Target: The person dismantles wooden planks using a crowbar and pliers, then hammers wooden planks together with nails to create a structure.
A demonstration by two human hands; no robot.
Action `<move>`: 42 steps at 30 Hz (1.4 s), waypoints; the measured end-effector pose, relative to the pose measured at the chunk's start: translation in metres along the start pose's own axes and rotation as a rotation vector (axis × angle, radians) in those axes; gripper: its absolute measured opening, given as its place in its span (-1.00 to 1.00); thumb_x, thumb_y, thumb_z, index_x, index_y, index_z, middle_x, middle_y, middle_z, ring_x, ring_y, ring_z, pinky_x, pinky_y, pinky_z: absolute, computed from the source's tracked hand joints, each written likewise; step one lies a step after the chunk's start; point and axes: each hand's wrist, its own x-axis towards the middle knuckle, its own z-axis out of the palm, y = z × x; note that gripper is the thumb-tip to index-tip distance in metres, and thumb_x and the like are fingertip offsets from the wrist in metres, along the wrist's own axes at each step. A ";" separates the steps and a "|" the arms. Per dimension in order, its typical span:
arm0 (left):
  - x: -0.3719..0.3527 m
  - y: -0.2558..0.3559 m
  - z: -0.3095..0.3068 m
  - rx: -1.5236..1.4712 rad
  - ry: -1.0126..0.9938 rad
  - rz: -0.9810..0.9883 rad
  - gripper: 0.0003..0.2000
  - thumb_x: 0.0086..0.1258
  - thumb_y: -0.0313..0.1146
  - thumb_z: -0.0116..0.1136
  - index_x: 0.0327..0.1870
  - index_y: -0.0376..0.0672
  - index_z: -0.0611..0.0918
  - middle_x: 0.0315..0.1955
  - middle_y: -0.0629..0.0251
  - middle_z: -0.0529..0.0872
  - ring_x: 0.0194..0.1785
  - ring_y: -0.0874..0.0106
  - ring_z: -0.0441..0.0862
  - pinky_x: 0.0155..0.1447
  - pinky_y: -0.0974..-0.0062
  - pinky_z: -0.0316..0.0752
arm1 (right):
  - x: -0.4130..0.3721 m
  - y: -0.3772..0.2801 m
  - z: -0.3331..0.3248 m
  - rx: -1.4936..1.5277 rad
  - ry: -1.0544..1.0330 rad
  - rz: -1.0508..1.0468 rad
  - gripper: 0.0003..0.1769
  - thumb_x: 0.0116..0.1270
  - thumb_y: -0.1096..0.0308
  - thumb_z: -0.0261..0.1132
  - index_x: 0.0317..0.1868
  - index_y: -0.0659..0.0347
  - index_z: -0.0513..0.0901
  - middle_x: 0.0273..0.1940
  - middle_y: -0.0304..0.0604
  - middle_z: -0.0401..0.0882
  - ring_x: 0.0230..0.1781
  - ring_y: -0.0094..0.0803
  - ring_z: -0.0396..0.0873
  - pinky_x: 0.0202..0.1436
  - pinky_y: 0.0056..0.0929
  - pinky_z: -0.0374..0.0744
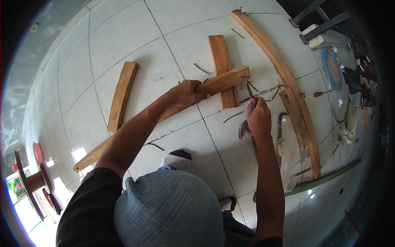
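Observation:
My left hand (190,94) is wrapped round a long wooden beam (224,81) that slants across the view, its far end resting over a short wooden block (221,57). In my right hand (259,117) is a tool with a red and dark handle (252,101); its thin metal tip meets the beam's end near a nail. The exact kind of tool cannot be made out. A claw hammer (243,130) lies on the floor just left of my right wrist, partly hidden by the forearm.
A short beam (123,96) lies at the left. Long timber (275,57) and a shorter piece (294,117) lie at the right, near a pry bar (280,123), screwdriver (323,93) and blue coil (331,70). Loose nails dot the tiles.

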 end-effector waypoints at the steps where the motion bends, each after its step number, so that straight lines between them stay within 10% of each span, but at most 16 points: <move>1: 0.000 0.000 -0.001 0.004 -0.001 -0.001 -0.49 0.35 0.12 0.32 -0.20 -0.28 0.67 -0.48 0.20 0.73 -0.34 0.35 0.70 -0.13 0.30 0.53 | 0.003 0.003 0.002 -0.018 -0.009 -0.028 -0.65 0.36 0.35 0.35 0.02 0.40 0.50 -0.10 0.13 0.63 -0.06 0.05 0.68 0.00 -0.14 0.68; 42: -0.004 0.006 -0.005 -0.058 -0.028 -0.007 -0.52 0.36 0.10 0.32 -0.25 -0.25 0.66 -0.48 0.25 0.71 -0.35 0.40 0.69 -0.14 0.35 0.56 | 0.008 0.016 -0.004 -0.127 -0.089 -0.137 -0.40 0.46 0.40 0.23 0.42 0.46 0.30 0.05 0.15 0.58 0.10 0.02 0.59 0.16 -0.14 0.62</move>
